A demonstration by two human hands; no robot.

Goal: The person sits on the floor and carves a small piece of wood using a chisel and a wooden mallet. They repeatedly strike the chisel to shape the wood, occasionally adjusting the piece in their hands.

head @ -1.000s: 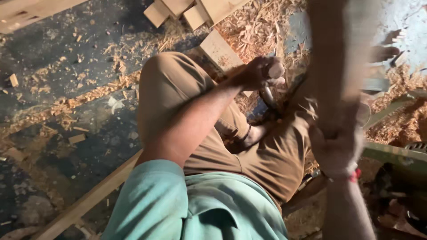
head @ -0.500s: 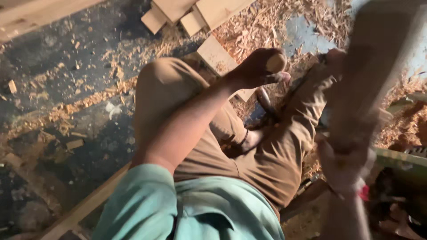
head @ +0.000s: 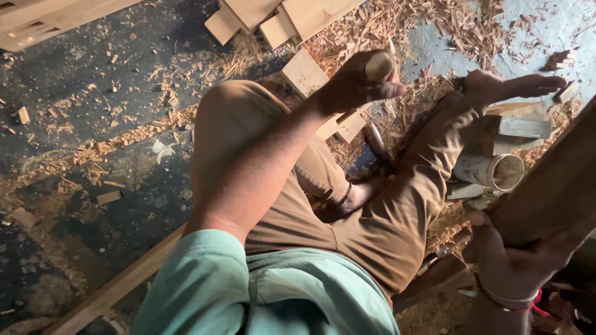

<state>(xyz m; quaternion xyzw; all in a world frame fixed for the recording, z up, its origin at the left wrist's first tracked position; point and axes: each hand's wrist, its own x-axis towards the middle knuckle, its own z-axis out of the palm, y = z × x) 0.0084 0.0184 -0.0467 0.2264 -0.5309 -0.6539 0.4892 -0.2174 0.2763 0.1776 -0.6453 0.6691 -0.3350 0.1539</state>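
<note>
Left hand is clenched tight around a pale wooden handle, its rounded end poking out above the thumb, held up over the bent left knee. Below it, between the legs, a dark-handled tool lies on the floor among the shavings; whether it joins the handle I cannot tell. Over on the right, the right hand grasps the lower end of a big wooden plank that slants up toward the frame edge, fingers wrapped round it, a bangle and a red thread at the wrist. Just beside the plank, a pale cylindrical tin lies on its side near the right leg. The bare foot stretches out over wood shavings. Cut wooden blocks sit at the top, and a long batten runs across the dark floor at lower left.
</note>
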